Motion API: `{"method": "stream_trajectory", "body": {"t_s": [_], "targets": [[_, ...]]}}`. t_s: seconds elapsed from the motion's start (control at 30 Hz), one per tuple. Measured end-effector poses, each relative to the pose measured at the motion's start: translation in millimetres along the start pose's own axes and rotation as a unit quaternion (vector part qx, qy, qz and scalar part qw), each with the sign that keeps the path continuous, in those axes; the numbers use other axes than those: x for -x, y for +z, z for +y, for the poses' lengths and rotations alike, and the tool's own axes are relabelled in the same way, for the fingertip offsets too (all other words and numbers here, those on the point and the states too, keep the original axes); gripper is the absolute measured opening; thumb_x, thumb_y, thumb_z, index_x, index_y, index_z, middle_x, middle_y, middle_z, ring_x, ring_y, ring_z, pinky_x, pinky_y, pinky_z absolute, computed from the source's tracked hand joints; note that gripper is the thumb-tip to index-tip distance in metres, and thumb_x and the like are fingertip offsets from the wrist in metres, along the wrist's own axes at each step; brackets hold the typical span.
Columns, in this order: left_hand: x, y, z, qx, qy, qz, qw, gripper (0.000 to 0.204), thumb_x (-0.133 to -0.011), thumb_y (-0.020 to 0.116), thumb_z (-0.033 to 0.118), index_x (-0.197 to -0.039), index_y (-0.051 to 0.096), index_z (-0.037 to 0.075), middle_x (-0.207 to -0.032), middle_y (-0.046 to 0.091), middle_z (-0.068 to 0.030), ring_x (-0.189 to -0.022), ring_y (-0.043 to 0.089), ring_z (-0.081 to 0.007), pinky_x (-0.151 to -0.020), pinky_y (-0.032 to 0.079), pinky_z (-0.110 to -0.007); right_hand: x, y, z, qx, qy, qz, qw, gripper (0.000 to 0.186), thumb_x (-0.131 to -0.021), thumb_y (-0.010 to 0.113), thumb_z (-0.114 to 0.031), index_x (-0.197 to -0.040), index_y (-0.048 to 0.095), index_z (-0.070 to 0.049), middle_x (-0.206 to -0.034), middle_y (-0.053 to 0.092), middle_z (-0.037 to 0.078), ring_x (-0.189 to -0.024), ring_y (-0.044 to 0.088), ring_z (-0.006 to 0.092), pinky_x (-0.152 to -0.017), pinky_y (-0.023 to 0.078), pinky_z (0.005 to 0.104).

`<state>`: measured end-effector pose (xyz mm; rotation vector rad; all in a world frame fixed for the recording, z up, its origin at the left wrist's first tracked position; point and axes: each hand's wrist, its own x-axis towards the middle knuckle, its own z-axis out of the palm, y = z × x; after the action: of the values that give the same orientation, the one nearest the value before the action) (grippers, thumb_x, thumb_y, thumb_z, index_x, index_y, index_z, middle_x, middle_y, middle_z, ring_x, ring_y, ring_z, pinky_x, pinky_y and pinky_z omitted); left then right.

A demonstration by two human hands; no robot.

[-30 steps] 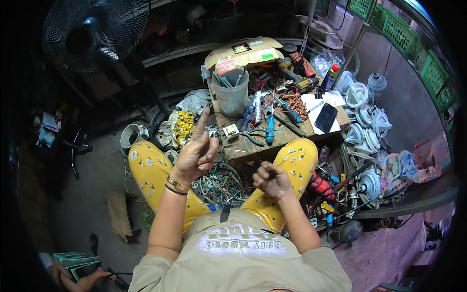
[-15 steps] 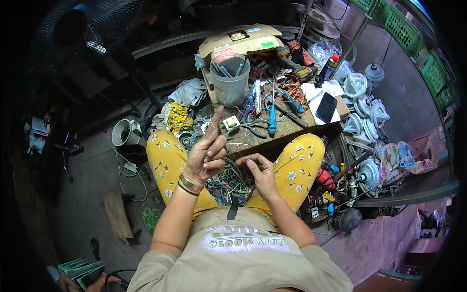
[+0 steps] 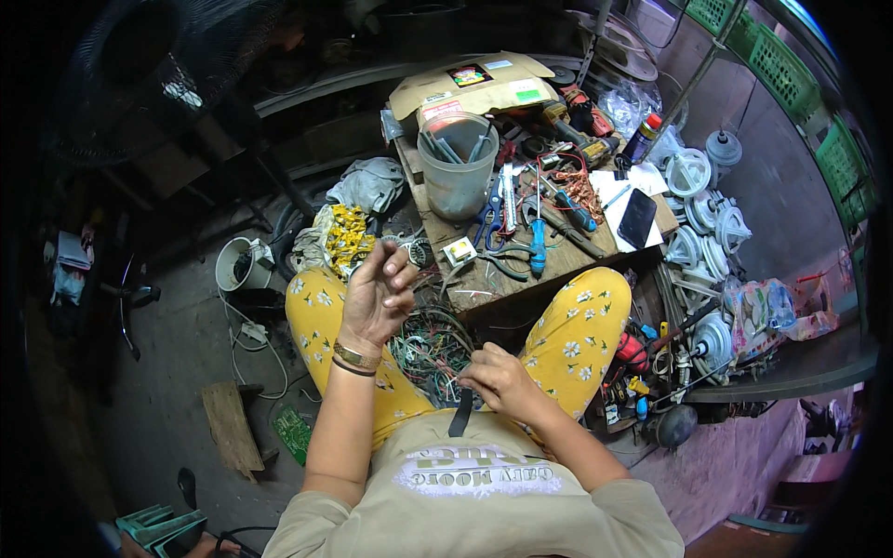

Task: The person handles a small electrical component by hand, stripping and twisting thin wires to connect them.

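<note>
My left hand [image 3: 377,293] is raised over my left knee, palm toward me, its fingers curled. Anything thin between those fingers is too small to make out. Low in front of my waist, my right hand [image 3: 502,379] is closed in a pinch, with a tiny pale bit at its fingertips that I cannot name. Beneath and between the hands lies a tangle of coloured wires [image 3: 430,346]. On the wooden bench [image 3: 488,296] beyond are a small white and yellow block [image 3: 459,252], pliers [image 3: 505,266], a blue-handled screwdriver [image 3: 538,246] and blue-handled scissors [image 3: 489,223].
A translucent bucket [image 3: 460,191] holding grey strips stands on the bench. Copper wire [image 3: 583,193], a phone [image 3: 637,219] and a spray can [image 3: 642,139] lie or stand farther right. Yellow coil parts [image 3: 346,237] are heaped at left, near a white pail [image 3: 244,264].
My left index finger, pointing up before, has curled in, and that hand has dropped slightly. My right hand has moved down toward my waist. The view has shifted a little.
</note>
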<state>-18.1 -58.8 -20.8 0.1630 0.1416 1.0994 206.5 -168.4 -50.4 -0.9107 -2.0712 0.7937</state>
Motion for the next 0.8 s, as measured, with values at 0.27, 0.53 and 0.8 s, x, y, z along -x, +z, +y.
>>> {"method": "stream_trajectory", "body": {"t_s": [0.27, 0.53, 0.8], "targets": [[7.1, -65.1, 28.1, -0.221, 0.037, 0.192, 0.955, 0.021, -0.099, 0.056, 0.033, -0.089, 0.057, 0.014, -0.071, 0.054, 0.0032, -0.066, 0.057, -0.0100, -0.045, 0.041, -0.020, -27.4, -22.2, -14.3, -0.132, 0.000, 0.006, 0.991, 0.002, -0.081, 0.069, 0.000, -0.081, 0.067, 0.000, -0.071, 0.059, 0.008, -0.068, 0.052, 0.0249, -0.063, 0.043, 0.0359], [13.6, -68.3, 7.7, -0.857, 0.220, 0.033, 0.465, 0.051, -0.093, 0.059, 0.023, -0.138, 0.047, 0.005, -0.140, 0.051, -0.0191, -0.135, 0.043, -0.0371, -0.113, 0.030, -0.047, -41.9, -47.9, 10.1, 0.056, 0.077, -0.080, 0.992, 0.011, -0.084, 0.067, -0.010, -0.085, 0.068, 0.000, -0.080, 0.065, 0.015, -0.078, 0.060, 0.0350, -0.072, 0.049, 0.0434], [17.1, -18.3, -39.2, -0.783, 0.020, -0.148, 0.604, 0.020, -0.096, 0.054, 0.017, -0.112, 0.058, 0.005, -0.110, 0.066, -0.0161, -0.109, 0.062, -0.0360, -0.092, 0.047, -0.047, -53.5, -74.3, 4.5, -0.209, 0.154, -0.032, 0.965, 0.013, -0.090, 0.063, -0.010, -0.087, 0.067, 0.003, -0.079, 0.066, 0.009, -0.074, 0.063, 0.0189, -0.068, 0.049, 0.0326]]}}
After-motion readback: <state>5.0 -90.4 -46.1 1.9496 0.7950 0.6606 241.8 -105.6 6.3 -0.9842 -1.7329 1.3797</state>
